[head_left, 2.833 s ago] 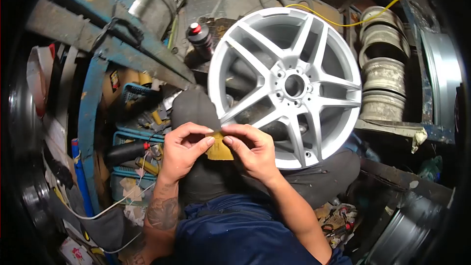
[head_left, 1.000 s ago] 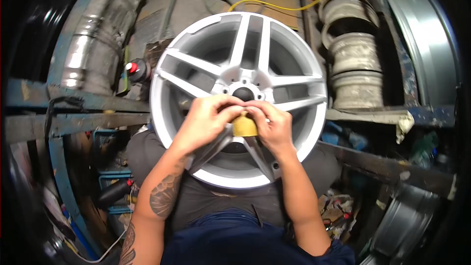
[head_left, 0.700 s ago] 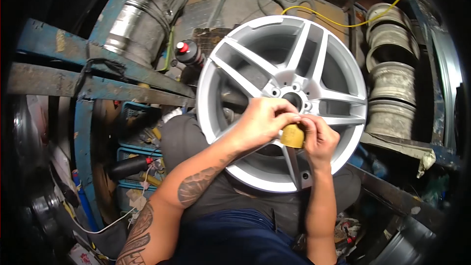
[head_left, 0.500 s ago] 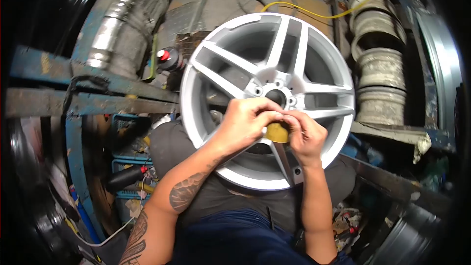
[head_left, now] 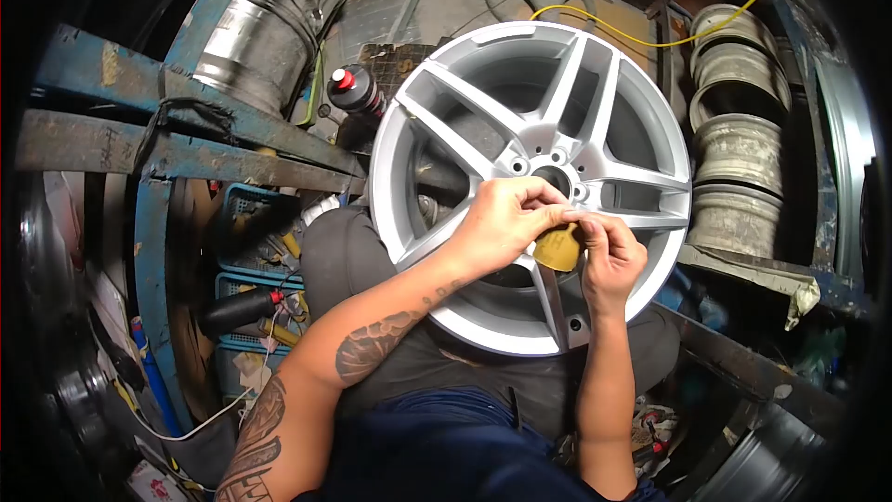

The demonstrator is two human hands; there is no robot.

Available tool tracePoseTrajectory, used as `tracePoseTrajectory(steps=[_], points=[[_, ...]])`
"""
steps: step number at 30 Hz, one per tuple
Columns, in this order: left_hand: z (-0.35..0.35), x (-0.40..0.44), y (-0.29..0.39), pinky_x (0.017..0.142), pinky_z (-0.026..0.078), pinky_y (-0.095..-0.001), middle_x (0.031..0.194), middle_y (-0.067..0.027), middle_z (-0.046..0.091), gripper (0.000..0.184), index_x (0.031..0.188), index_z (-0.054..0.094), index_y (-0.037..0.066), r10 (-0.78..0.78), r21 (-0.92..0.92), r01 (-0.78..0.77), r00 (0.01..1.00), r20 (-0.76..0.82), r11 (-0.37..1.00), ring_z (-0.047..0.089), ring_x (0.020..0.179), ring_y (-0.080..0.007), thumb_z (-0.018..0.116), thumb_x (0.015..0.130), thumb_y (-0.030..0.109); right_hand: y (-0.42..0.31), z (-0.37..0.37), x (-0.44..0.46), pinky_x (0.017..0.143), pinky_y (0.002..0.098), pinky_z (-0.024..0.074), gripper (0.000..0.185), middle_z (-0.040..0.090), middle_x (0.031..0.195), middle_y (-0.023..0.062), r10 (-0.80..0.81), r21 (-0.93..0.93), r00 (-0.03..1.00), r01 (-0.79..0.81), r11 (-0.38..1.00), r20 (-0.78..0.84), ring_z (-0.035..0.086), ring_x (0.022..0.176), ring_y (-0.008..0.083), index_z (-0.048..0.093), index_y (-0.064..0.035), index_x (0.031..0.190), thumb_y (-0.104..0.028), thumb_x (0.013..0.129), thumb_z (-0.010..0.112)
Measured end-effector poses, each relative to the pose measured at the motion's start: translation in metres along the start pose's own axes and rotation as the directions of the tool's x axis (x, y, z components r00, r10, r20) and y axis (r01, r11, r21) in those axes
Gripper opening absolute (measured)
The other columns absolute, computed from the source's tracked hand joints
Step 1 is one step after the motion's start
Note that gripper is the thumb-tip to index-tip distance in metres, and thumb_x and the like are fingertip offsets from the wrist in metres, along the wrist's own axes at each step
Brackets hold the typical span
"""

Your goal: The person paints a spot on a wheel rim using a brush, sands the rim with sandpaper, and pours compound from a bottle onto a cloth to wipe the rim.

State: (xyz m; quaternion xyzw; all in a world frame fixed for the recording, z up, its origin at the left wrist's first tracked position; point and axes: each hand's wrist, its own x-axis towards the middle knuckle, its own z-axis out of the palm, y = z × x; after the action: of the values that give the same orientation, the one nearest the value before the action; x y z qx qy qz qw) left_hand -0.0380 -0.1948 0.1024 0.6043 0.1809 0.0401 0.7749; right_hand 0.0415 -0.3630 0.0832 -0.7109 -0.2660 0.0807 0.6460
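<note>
Left hand point(head_left: 511, 228) and right hand point(head_left: 613, 260), fingers curled, pinch the yellow sheet point(head_left: 558, 248) between them over the wheel point(head_left: 556, 138), left forearm point(head_left: 381, 346) slanting across.

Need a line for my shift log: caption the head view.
Both hands pinch a yellow piece over a silver wheel, with a red-capped bottle nearby.

The left forearm point(head_left: 376, 335), tattooed, slants inward across the lap point(head_left: 409, 353); the right forearm point(head_left: 609, 381) rises nearly upright. Past the lap's far edge, between the knees, the left hand point(head_left: 502, 228) and right hand point(head_left: 613, 265) come together, backs uppermost, thumbs and forefingers pinched, fingertips close beside each other, remaining fingers curled.
</note>
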Motion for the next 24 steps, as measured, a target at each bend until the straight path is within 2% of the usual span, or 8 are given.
tracePoseTrajectory(steps=[1, 7, 12, 13, 18, 21, 24], points=[[0.0, 0.0, 0.002, 0.071, 0.055, -0.023, 0.089, -0.004, 0.075, 0.015, 0.098, 0.075, -0.002, -0.028, -0.009, 0.028, 1.0, 0.005, 1.0, 0.067, 0.082, -0.0066, 0.074, 0.097, 0.013, -0.002, -0.001, 0.0, 0.071, 0.0238, 0.0544, 0.01, 0.076, 0.085, 0.0091, 0.009, 0.019, 1.0, -0.009, 1.0, -0.009, 0.068, 0.074, 0.0103, 0.076, 0.0047, 0.097, -0.004, 0.097, 0.071], [0.001, -0.002, 0.001, 0.074, 0.055, -0.0241, 0.087, -0.0044, 0.075, 0.011, 0.095, 0.076, -0.003, 0.12, -0.009, -0.12, 0.993, -0.006, 0.993, 0.068, 0.082, -0.007, 0.071, 0.097, 0.007, -0.012, -0.005, 0.004, 0.067, 0.0235, 0.0548, 0.012, 0.076, 0.081, 0.0091, -0.075, -0.127, 0.997, 0.079, 0.989, 0.037, 0.07, 0.071, 0.0108, 0.076, 0.0043, 0.093, -0.007, 0.095, 0.074], [0.002, -0.003, 0.016, 0.078, 0.058, -0.0261, 0.09, -0.008, 0.078, 0.013, 0.097, 0.078, -0.005, 0.227, 0.215, -0.222, 0.974, 0.005, 0.951, 0.071, 0.084, -0.0093, 0.072, 0.096, 0.006, -0.013, -0.011, 0.006, 0.065, 0.0243, 0.0555, 0.015, 0.077, 0.08, 0.0097, -0.129, -0.201, 0.991, 0.135, 0.97, 0.044, 0.072, 0.07, 0.0123, 0.077, 0.0033, 0.091, -0.011, 0.095, 0.074], [0.001, -0.003, 0.014, 0.08, 0.058, -0.0264, 0.091, -0.0083, 0.078, 0.014, 0.1, 0.078, -0.005, 0.23, 0.232, -0.225, 0.973, 0.006, 0.946, 0.071, 0.085, -0.0104, 0.072, 0.095, 0.006, -0.015, -0.012, 0.007, 0.066, 0.0238, 0.0553, 0.014, 0.077, 0.081, 0.0093, -0.097, -0.182, 0.993, 0.109, 0.977, 0.072, 0.072, 0.071, 0.0118, 0.077, 0.0033, 0.092, -0.01, 0.096, 0.073], [0.002, -0.002, 0.008, 0.077, 0.058, -0.0259, 0.091, -0.0082, 0.078, 0.015, 0.101, 0.078, -0.005, 0.124, 0.044, -0.125, 0.992, 0.026, 0.991, 0.071, 0.084, -0.0105, 0.072, 0.096, 0.008, -0.01, -0.009, 0.002, 0.07, 0.0242, 0.0563, 0.011, 0.077, 0.084, 0.0096, -0.012, -0.064, 0.999, 0.014, 0.998, 0.036, 0.072, 0.075, 0.0124, 0.076, 0.0037, 0.094, -0.006, 0.096, 0.071], [0.001, 0.001, 0.012, 0.075, 0.058, -0.0254, 0.091, -0.0077, 0.077, 0.015, 0.101, 0.078, -0.004, 0.111, 0.064, -0.114, 0.993, 0.039, 0.991, 0.07, 0.082, -0.0097, 0.072, 0.097, 0.01, -0.014, -0.005, 0.006, 0.071, 0.0247, 0.0569, 0.01, 0.077, 0.084, 0.0099, -0.058, -0.096, 0.998, 0.058, 0.994, 0.002, 0.072, 0.076, 0.0131, 0.076, 0.004, 0.094, -0.004, 0.096, 0.071], [0.001, 0.004, 0.013, 0.073, 0.057, -0.025, 0.089, -0.007, 0.076, 0.014, 0.1, 0.078, -0.004, 0.098, 0.021, -0.099, 0.994, 0.054, 0.995, 0.069, 0.08, -0.0099, 0.074, 0.096, 0.009, -0.018, -0.004, 0.007, 0.072, 0.0256, 0.0569, 0.01, 0.077, 0.086, 0.0102, 0.0, -0.092, 1.0, 0.0, 0.996, -0.007, 0.073, 0.078, 0.0133, 0.077, 0.0032, 0.095, -0.006, 0.095, 0.072]])
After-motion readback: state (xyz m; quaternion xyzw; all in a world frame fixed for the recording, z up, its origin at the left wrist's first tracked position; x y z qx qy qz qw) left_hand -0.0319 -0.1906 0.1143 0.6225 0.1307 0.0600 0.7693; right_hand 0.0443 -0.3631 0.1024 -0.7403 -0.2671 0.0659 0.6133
